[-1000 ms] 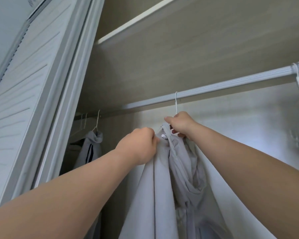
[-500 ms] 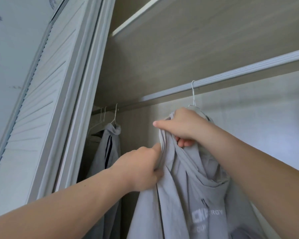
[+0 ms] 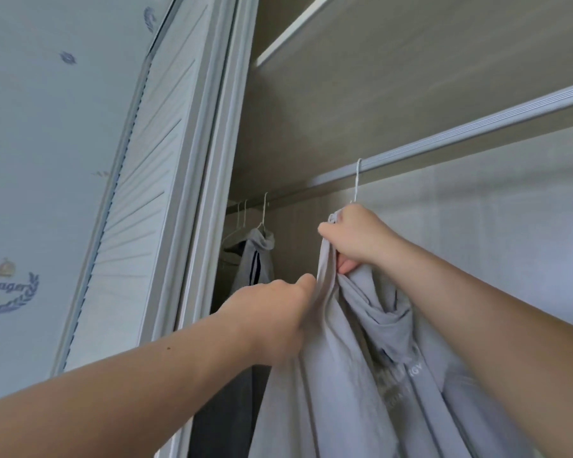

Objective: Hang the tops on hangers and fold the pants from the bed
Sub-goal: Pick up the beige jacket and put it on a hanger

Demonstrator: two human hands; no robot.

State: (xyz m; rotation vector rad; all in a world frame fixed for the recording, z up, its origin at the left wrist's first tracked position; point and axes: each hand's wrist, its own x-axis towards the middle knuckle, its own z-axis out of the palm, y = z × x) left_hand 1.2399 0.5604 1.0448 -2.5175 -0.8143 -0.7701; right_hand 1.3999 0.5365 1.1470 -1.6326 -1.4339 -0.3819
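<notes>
A light grey hooded top (image 3: 351, 375) with printed lettering hangs from a white hanger (image 3: 357, 180) whose hook is over the closet rail (image 3: 460, 133). My right hand (image 3: 358, 236) grips the top's neck fabric just under the hook. Lower and to the left, my left hand (image 3: 278, 312) pinches the front edge of the same top. The hanger's shoulders are hidden by cloth and my right hand.
A grey top with dark stripes (image 3: 257, 259) hangs on another hanger further left on the rail, beside two bare hangers (image 3: 242, 219). A white louvred closet door (image 3: 139, 180) stands at the left. A wooden shelf (image 3: 411, 61) spans above the rail.
My left hand has slid down from the neck along the top's front edge. The view has swung left, so the hangers at the far right are out of sight.
</notes>
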